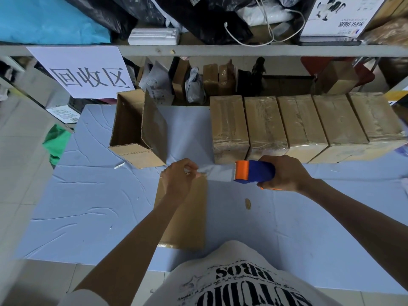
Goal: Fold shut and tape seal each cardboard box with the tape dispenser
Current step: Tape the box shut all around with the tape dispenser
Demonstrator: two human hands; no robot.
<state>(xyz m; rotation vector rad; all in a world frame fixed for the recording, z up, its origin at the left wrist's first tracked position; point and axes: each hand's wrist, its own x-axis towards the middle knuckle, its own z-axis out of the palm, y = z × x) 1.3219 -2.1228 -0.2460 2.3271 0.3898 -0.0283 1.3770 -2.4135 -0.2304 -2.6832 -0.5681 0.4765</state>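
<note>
One table, covered in a pale blue sheet, is carrying all the work. Five taped boxes are standing side by side along its far right, touching one another and giving no concern. An open box is sitting at the far left-centre with one flap standing up, not yet folded. The near box is lying closest to the person, lengthwise under the left forearm, its top appearing closed. Whether its seam is already carrying tape cannot be told, as the arm is covering it. The right hand is wrapping round the blue-and-orange tape dispenser, holding it beyond the near box's far right corner, above the sheet. The left hand is pinching the free end of the tape over the near box's far edge, so a short clear strip is stretching between the two hands. Risks, in my judgement, are running as follows. The strip is sitting right of the near box's centre line, so it is likely going down crooked unless it is lined up first. Any slack is inviting it to fold onto itself or catch the sheet. Neither hand is pressing the flaps, so they may be lifting under the tape. A small brown scrap is lying on the sheet right of the near box, near enough to be fouling the adhesive.
</note>
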